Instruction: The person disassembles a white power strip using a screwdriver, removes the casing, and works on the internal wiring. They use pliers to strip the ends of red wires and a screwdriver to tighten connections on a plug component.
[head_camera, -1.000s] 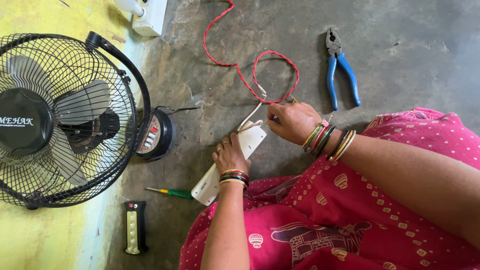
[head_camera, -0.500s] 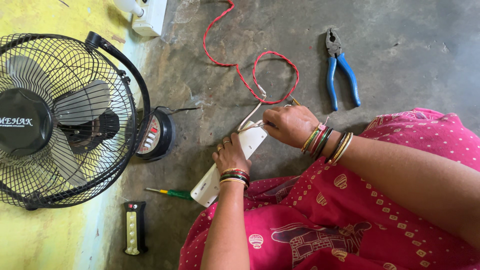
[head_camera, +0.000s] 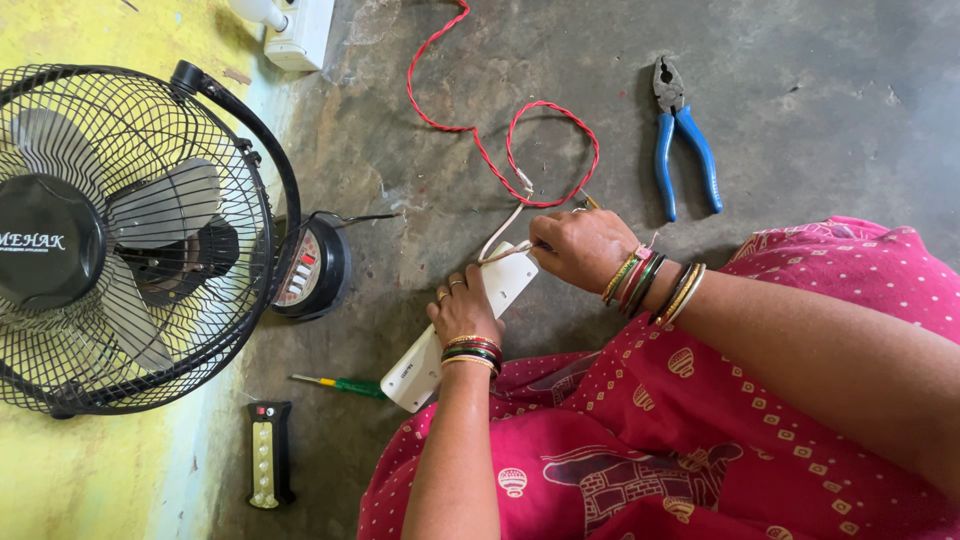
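From my remote view, the white power strip (head_camera: 462, 325) lies on the grey floor (head_camera: 820, 120) against the person's knee, pinned under the left hand (head_camera: 462, 310), whose fingers lie flat and close together on its casing. The right hand (head_camera: 583, 246) is closed in a pinch on the pale wire ends (head_camera: 500, 240) at the strip's upper end, where the red twisted cable (head_camera: 480, 150) arrives. My concern: the bared ends look short, and a tug from the looped cable could pull them out of the pinch, or the strip could pivot under the flat hand. The blue-handled pliers (head_camera: 685, 150) and green screwdriver (head_camera: 340, 384) lie well apart from both hands. Against the frame of a second ago, the right hand has drawn in over the strip's end; fan (head_camera: 120, 230) and tools are unmoved.
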